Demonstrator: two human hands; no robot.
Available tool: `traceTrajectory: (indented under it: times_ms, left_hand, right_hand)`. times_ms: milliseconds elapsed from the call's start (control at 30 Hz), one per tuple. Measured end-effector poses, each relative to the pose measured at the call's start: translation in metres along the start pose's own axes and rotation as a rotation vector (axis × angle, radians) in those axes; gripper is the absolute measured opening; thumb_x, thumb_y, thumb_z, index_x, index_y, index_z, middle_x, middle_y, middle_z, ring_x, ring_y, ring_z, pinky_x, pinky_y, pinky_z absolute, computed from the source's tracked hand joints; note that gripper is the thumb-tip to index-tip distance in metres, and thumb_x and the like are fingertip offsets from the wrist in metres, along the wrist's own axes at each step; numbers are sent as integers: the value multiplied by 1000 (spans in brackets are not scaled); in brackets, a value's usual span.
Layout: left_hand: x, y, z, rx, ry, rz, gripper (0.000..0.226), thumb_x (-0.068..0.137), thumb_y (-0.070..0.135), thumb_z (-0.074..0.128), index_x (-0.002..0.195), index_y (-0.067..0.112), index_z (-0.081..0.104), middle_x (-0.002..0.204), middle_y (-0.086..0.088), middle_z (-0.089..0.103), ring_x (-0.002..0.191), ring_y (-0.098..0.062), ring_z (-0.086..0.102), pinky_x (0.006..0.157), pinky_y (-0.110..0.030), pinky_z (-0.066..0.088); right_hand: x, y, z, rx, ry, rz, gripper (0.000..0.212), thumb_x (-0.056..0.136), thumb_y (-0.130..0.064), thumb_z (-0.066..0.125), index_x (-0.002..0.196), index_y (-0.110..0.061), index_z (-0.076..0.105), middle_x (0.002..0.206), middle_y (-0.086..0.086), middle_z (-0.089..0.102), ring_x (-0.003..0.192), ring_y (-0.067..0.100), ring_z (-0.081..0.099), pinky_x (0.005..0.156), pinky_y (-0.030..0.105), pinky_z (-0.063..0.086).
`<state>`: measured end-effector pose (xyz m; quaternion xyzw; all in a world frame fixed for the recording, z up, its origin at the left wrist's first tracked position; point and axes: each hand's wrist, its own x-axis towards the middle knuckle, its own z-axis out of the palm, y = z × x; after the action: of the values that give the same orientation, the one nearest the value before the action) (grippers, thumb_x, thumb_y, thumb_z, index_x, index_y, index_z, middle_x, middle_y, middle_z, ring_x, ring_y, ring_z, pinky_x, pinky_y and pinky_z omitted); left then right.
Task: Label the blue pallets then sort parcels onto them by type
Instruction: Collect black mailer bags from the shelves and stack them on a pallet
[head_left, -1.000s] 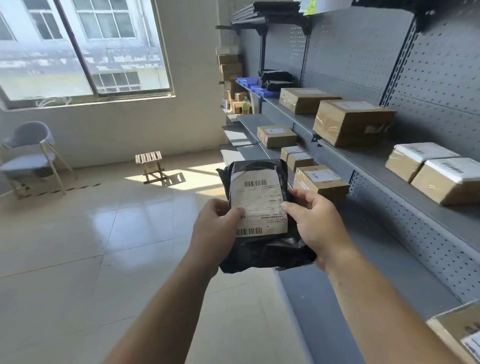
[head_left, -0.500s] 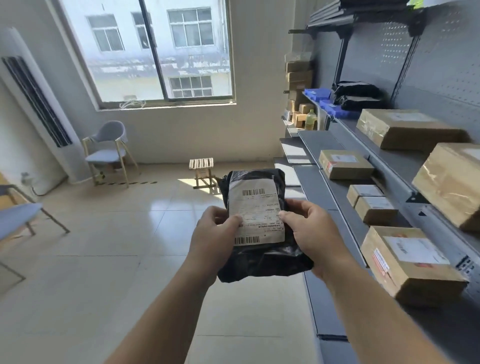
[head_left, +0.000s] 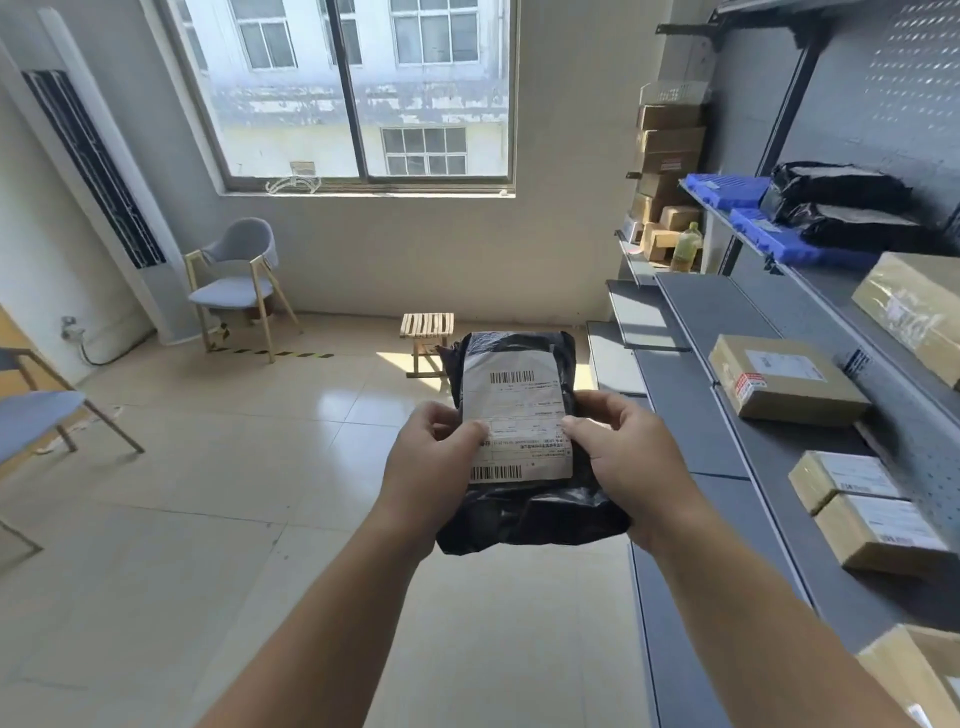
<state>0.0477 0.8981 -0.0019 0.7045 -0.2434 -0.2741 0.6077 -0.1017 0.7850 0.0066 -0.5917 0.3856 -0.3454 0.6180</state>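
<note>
Hands meet at frame centre, left hand (head_left: 434, 470) and right hand (head_left: 631, 467) each pinching a side of the black parcel (head_left: 524, 452), label up, over the floor beside grey shelving (head_left: 727, 415) at right.

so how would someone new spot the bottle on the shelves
Follow the grey shelving on the right to its far end by the window. Among the small cardboard boxes stands a yellow-green bottle, the only bottle there.
</note>
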Motion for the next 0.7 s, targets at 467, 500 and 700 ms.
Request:
traceTrajectory:
  times_ms: [467, 500, 700]
  left_hand:
    - [274, 42, 108, 18, -265, -1, 15, 84, 28, 69, 93, 19, 61, 96, -9, 73, 76, -22, 77, 61, -37, 63]
    - [290, 44, 118, 25, -270, 2, 15, 84, 28, 69, 93, 19, 61, 96, -9, 73, 75, -21, 77, 60, -35, 61]
    - [388, 60, 187, 56, -257, 28, 14, 87, 27, 69, 92, 18, 60, 97, -9, 73, 74, -21, 77, 59, -35, 61]
  right_hand:
    - [256, -18, -19, -109, 283, -26, 21, 90, -15, 69, 108, -27, 69, 104, -8, 75, 92, 15, 74, 81, 44, 63]
    - [274, -17, -24, -110, 291, -23, 22, 90, -16, 69, 109, -27, 70, 104, -8, 75, 91, 15, 74, 80, 44, 63]
    - [392, -20, -57, -116, 297, -40, 23, 91, -17, 69, 111, -27, 69, 106, -7, 74, 90, 14, 73, 77, 41, 63]
